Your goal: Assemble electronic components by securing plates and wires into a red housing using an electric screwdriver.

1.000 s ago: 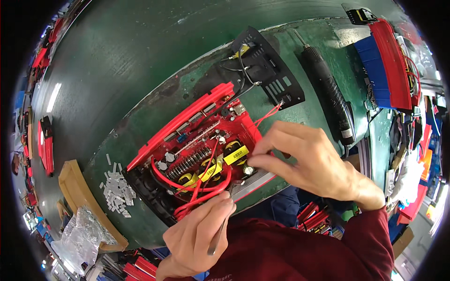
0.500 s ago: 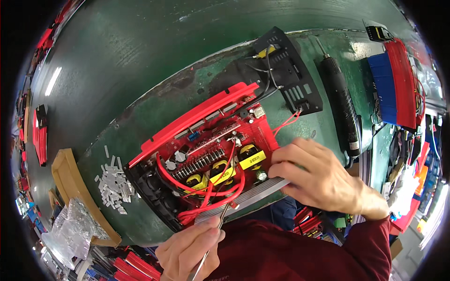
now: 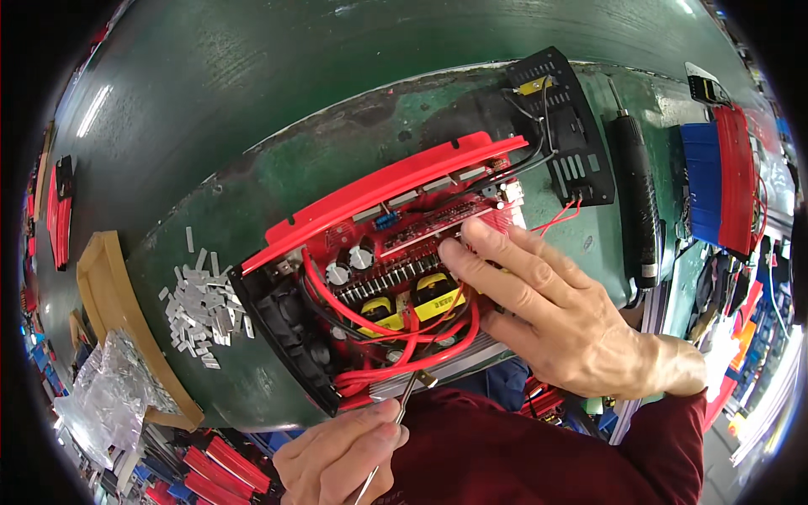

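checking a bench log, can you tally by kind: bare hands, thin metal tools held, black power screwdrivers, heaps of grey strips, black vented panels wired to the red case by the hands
Hands, left hand and right hand: 2
Thin metal tool: 1
Black power screwdriver: 1
Heap of grey strips: 1
Black vented panel: 1
Total: 6

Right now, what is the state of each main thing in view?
Central red device: open, insides exposed
Black slotted panel: off the device, red wires attached
Thin metal tool: held in left hand
Right hand: spread over the device
Black-handled tool: lying unheld
Light grey pieces: loose, heaped
Clear plastic bag: crumpled
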Motion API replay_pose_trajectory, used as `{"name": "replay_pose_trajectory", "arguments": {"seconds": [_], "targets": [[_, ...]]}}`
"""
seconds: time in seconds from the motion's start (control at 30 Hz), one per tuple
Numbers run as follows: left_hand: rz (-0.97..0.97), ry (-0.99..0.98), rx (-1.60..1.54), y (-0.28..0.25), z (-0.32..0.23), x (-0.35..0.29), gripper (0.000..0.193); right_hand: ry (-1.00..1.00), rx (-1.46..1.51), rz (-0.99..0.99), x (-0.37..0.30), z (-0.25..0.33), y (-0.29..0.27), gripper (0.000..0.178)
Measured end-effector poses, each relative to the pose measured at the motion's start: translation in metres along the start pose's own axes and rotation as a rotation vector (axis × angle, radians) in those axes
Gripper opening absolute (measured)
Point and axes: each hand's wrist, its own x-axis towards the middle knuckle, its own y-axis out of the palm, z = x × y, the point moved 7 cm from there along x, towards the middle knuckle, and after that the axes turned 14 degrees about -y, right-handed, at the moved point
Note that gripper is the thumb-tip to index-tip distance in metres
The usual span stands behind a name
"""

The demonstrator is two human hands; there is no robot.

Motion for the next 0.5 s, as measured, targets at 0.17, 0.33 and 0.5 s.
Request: {"name": "replay_pose_trajectory", "arguments": {"seconds": [0.17,0.33,0.5], "targets": [[-0.028,0.011,0.052,-0.007,0.002,-0.006,0.023,0.023,0.090,-0.048,-0.007,0.000,-0.001,0.021],[-0.034,-0.042,0.076,-0.013,0.008,-0.013,0.023,0.071,0.207,-0.102,-0.006,-0.003,-0.004,0.025],[-0.051,-0.078,-0.011,-0.017,0.017,-0.017,0.021,0.144,0.225,-0.186,-0.012,-0.001,-0.004,0.027]]}}
